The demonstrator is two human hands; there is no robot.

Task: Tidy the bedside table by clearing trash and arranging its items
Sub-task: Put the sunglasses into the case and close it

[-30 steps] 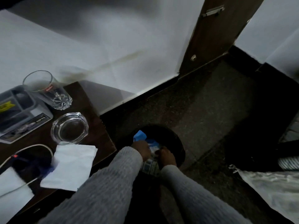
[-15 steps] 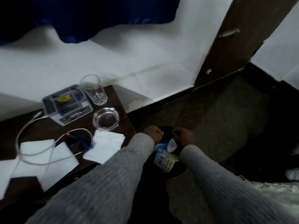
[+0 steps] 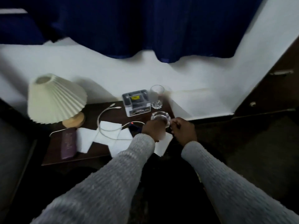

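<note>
The dark wooden table [image 3: 103, 152] sits at the frame's centre-left, its top smooth and rectangular. At its 10 o'clock stands a lamp [image 3: 55, 98] with a pleated cream shade, tilted, on a rounded wooden base. At 1 o'clock a faceted clear glass [image 3: 156, 97] stands upright, just beside a grey plastic box [image 3: 137, 102] with a yellow label. A thick cut-glass ashtray [image 3: 160, 116] lies at 3 o'clock. Flat white square napkins [image 3: 107, 135] overlap mid-table, with a thin white cable [image 3: 106, 113] looped over them. A purple oblong book [image 3: 68, 145] lies at 8 o'clock.

Both sleeves are grey knit. The left hand [image 3: 153, 129] is curled at the ashtray's near rim; whether it grips it I cannot tell. The right hand [image 3: 183, 130] is loosely curled just beside it, holding nothing visible.
</note>
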